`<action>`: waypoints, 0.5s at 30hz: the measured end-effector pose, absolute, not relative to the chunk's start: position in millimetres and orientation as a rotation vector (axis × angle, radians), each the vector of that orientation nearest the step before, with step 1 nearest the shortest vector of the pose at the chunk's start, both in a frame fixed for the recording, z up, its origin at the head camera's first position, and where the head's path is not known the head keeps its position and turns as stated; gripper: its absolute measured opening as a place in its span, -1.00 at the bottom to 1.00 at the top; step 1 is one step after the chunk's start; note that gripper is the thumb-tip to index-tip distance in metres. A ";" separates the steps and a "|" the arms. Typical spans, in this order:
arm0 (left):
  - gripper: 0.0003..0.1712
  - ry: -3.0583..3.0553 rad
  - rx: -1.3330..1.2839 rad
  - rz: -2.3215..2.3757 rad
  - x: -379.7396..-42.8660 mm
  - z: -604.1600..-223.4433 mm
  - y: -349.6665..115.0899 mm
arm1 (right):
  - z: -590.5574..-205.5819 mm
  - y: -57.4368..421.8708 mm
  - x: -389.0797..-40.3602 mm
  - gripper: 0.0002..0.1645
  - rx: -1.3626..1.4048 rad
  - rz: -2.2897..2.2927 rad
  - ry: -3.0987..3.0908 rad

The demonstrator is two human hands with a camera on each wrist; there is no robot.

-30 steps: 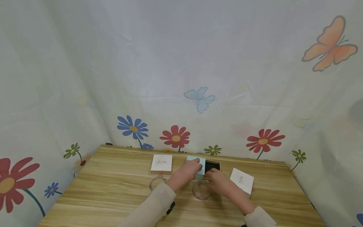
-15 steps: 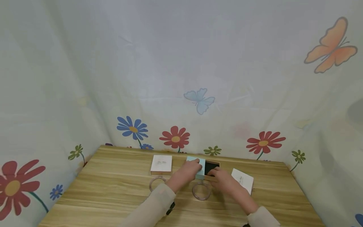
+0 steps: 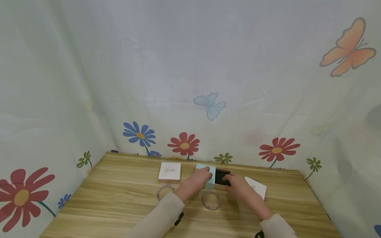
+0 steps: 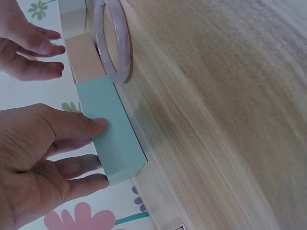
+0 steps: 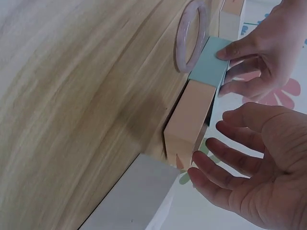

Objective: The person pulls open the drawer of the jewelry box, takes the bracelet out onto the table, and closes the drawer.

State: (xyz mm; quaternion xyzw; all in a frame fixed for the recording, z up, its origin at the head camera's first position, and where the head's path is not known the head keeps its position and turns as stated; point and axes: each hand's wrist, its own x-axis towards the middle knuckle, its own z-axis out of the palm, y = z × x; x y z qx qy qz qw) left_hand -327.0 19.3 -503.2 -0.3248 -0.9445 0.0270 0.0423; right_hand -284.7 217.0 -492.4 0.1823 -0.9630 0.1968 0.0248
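Observation:
My left hand (image 3: 194,182) grips the teal sleeve (image 4: 112,132) of a small drawer-style gift box, its thumb on the front side. Out of the sleeve's right end extends the peach-coloured drawer (image 5: 190,117), with a black lining (image 3: 219,176) inside. My right hand (image 5: 268,160) hovers by the drawer's right end, fingers spread and slightly bent, holding nothing. In front of the box lies a pale pinkish bangle (image 4: 123,48) on the table. A second bangle (image 3: 158,193) lies further left, partly behind the left forearm.
A white box (image 3: 169,172) with small lettering sits left of the teal one. Another white box (image 3: 259,188) lies at an angle on the right, partly covered by my right hand. The wooden table (image 3: 119,191) ends at a flower-printed curtain (image 3: 160,66).
My right hand has drawn back rightward from beside the sleeve to the drawer's far end. The left hand and the teal sleeve have stayed put.

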 end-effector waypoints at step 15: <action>-0.68 -2.878 -0.999 0.052 -325.3 -503.1 16.8 | -499.5 231.5 -295.4 -0.66 0.432 0.565 -2.975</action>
